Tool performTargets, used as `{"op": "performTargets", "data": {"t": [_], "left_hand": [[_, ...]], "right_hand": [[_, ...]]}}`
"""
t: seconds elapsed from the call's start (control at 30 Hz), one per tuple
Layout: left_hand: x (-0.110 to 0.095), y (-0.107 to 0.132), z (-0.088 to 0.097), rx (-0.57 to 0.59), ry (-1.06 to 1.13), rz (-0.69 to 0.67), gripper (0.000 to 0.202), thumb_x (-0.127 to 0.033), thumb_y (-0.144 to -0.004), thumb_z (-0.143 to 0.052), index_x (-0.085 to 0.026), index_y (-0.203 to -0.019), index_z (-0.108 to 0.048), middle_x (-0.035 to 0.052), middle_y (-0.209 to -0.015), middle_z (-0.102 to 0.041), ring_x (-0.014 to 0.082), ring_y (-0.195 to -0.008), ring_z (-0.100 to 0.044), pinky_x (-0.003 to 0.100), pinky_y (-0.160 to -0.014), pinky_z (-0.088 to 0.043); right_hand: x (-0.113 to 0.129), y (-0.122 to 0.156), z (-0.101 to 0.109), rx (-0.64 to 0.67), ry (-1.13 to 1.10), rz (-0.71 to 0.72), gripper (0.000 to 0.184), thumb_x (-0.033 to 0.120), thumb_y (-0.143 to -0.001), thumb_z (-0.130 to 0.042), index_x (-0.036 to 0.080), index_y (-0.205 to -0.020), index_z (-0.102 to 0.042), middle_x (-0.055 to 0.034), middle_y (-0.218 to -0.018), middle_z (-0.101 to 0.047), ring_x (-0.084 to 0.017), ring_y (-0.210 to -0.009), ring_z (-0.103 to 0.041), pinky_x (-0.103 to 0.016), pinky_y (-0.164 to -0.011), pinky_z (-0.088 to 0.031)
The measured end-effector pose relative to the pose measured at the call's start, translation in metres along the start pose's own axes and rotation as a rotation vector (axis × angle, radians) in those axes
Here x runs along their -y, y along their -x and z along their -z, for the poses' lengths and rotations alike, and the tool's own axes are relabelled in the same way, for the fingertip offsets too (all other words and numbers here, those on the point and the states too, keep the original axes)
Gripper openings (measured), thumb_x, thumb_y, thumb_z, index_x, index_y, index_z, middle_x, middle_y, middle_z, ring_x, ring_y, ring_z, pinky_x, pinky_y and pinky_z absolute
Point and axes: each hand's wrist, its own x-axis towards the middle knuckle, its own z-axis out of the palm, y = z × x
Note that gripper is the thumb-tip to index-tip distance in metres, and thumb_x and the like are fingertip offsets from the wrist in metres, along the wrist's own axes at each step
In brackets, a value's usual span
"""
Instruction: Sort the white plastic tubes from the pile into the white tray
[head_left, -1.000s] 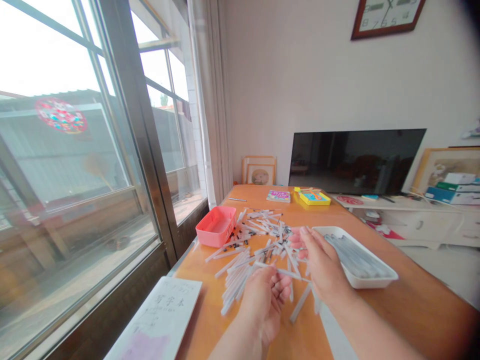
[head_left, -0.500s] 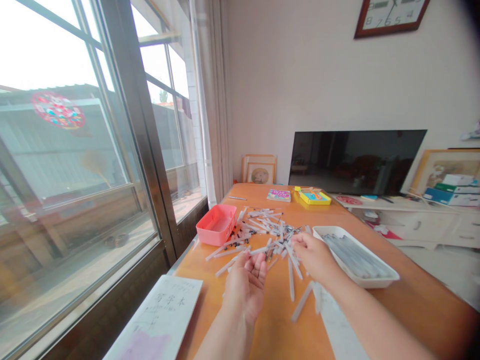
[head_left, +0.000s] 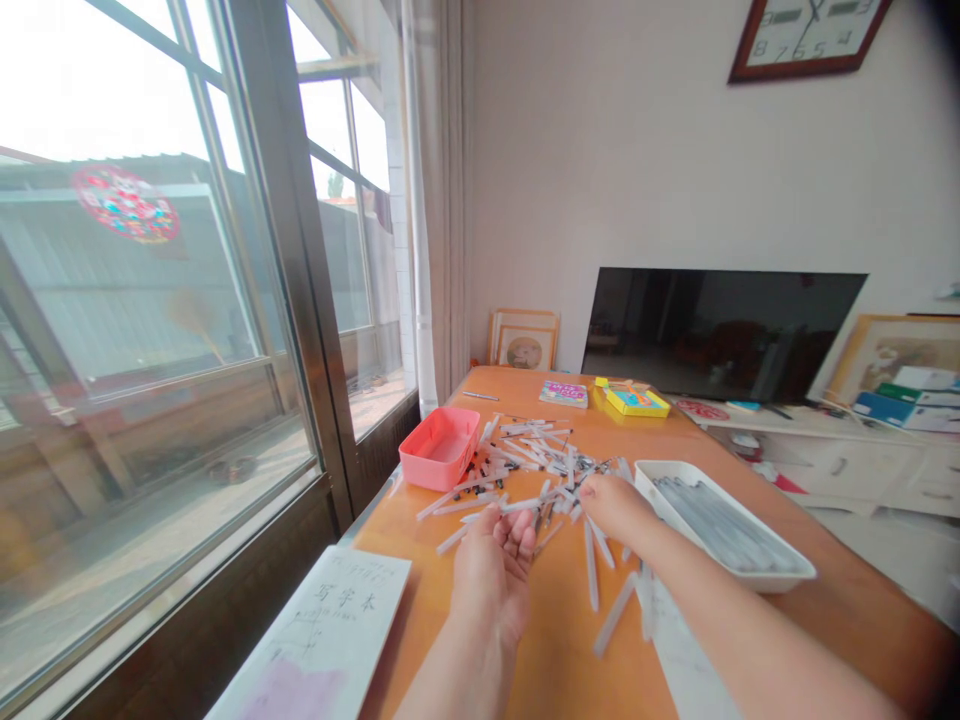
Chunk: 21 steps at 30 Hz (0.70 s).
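Note:
My left hand (head_left: 491, 570) is palm up over the orange-brown table, its thumb and forefinger pinching a whitish translucent pen barrel (head_left: 519, 507) that points right. My right hand (head_left: 616, 508) is closed in a pinch close to the barrel's right end. What those fingertips hold is too small to make out. Beyond both hands spreads a loose pile of clear-white pen barrels (head_left: 536, 440) mixed with small black pen parts (head_left: 480, 486). To the right, a white tray (head_left: 772, 578) holds a row of greyish pens (head_left: 701, 515).
A pink plastic basket (head_left: 427, 468) stands left of the pile. A booklet (head_left: 337, 620) lies at the near left, and a paper sheet (head_left: 686, 650) under my right forearm. Farther back are a silver pen (head_left: 481, 396), a colourful booklet (head_left: 564, 393) and a yellow box (head_left: 637, 402).
My right hand has come a little left and down, closer to my left hand. My left hand keeps its pinch on the pen barrel. The view has shifted slightly.

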Motion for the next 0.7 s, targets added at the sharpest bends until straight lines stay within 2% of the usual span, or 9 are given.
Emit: {"op": "performTargets", "data": {"t": [0.2, 0.47, 0.7], "left_hand": [[0.001, 0.0, 0.0, 0.006, -0.015, -0.004, 0.008, -0.019, -0.093, -0.062, -0.015, -0.099, -0.059, 0.0091, -0.083, -0.071, 0.0174, -0.071, -0.073, 0.022, -0.058, -0.059], [0.0, 0.0, -0.001, -0.01, -0.03, -0.006, 0.007, -0.02, -0.093, -0.062, -0.015, -0.098, -0.059, 0.0083, -0.081, -0.069, 0.0163, -0.068, -0.072, 0.021, -0.055, -0.058], [-0.001, 0.003, -0.002, 0.011, -0.032, -0.015, 0.005, -0.019, -0.095, -0.06, -0.014, -0.096, -0.058, 0.0075, -0.079, -0.069, 0.0149, -0.066, -0.071, 0.02, -0.055, -0.058]], "right_hand": [[0.009, -0.01, -0.006, 0.045, 0.078, -0.019, 0.017, 0.024, -0.08, -0.06, 0.024, -0.081, -0.077, -0.0089, -0.088, -0.078, -0.026, -0.085, -0.071, -0.031, -0.066, -0.042], [0.015, -0.026, -0.011, 0.113, 0.126, -0.1, 0.016, 0.021, -0.074, -0.067, 0.021, -0.084, -0.08, -0.016, -0.098, -0.079, -0.03, -0.095, -0.074, -0.035, -0.076, -0.051], [0.019, -0.026, -0.011, 0.135, 0.108, -0.142, 0.014, 0.024, -0.07, -0.072, 0.021, -0.082, -0.08, -0.0161, -0.103, -0.079, -0.034, -0.099, -0.074, -0.037, -0.078, -0.053]]}}
